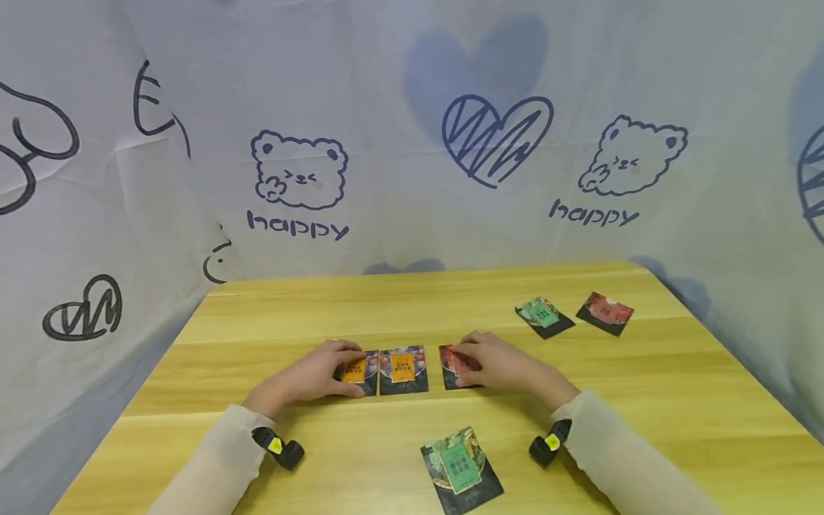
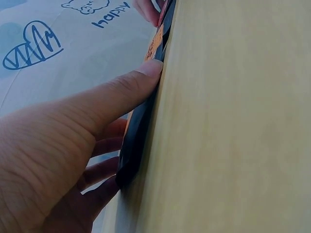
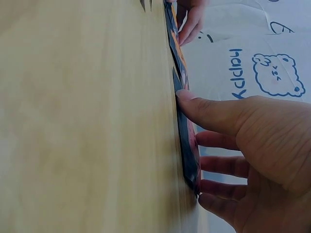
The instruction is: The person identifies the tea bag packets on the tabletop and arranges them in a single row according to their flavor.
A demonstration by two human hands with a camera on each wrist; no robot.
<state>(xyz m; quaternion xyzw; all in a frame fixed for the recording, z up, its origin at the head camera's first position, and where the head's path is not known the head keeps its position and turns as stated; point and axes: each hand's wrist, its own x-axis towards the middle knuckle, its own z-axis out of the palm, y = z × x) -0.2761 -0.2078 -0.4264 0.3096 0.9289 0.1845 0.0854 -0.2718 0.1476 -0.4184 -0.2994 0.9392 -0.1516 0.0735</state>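
A row of small flat packets with dark lower bands lies across the middle of the table in the head view. My left hand holds the leftmost orange-labelled packet, thumb on its near edge and fingers at the far and left side. Right beside that one lies a second orange-labelled packet, untouched. After a small gap, my right hand holds a red-labelled packet by its near and far edges, covering its right part. In the right wrist view the thumb presses the near edge of this packet.
Nearer the front lies a tilted green-labelled packet. Toward the back right are another green-labelled packet and a red-labelled one, both askew. The wooden table meets a white cloth backdrop with drawings.
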